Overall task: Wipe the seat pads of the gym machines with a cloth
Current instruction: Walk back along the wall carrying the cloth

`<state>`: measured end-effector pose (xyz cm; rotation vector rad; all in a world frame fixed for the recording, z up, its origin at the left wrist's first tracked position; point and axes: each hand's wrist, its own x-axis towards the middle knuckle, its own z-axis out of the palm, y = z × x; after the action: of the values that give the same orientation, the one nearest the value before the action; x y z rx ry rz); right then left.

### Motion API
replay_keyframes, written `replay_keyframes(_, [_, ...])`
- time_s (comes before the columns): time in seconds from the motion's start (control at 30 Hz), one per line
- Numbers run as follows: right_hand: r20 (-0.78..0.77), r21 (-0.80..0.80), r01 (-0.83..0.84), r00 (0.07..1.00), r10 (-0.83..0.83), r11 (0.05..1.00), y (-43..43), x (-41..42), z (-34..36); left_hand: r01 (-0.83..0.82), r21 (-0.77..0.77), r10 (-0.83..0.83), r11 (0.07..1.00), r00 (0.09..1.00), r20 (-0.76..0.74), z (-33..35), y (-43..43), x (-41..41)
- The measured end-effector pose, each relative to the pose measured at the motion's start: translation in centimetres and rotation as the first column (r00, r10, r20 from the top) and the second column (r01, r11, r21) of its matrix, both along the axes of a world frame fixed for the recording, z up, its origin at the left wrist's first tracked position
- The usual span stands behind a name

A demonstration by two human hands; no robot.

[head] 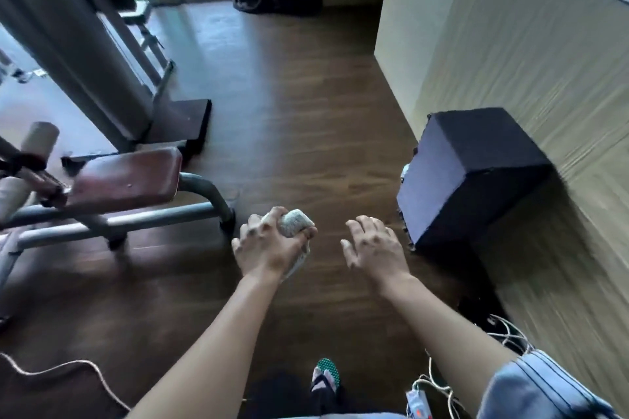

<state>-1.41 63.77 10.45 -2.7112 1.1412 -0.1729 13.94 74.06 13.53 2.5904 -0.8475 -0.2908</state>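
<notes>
The dark-red rectangular vinyl seat pad (126, 180) is judged unwiped: the bunched grey cloth (295, 222) is gripped by the left hand (269, 245), at whose ten o'clock the pad lies; the right hand (374, 248) is held empty, fingers spread.

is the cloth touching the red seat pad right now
No, the cloth is bunched in the left hand over the wooden floor, apart from the red seat pad to its left.
</notes>
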Motion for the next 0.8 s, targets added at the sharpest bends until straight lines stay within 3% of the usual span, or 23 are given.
replay_keyframes(0.5, [0.012,-0.015,0.23,0.973,-0.23,0.973,-27.8,8.1,-1.1,0.252,0.032,-0.25,0.967,0.967,-0.055,-2.6,-31.4,10.2])
replay_keyframes(0.8, [0.021,-0.005,0.403,0.915,-0.403,0.915,-44.3,2.4,-2.0,0.404,0.023,-0.403,0.914,0.914,-0.045,-3.0,-49.6,7.0])
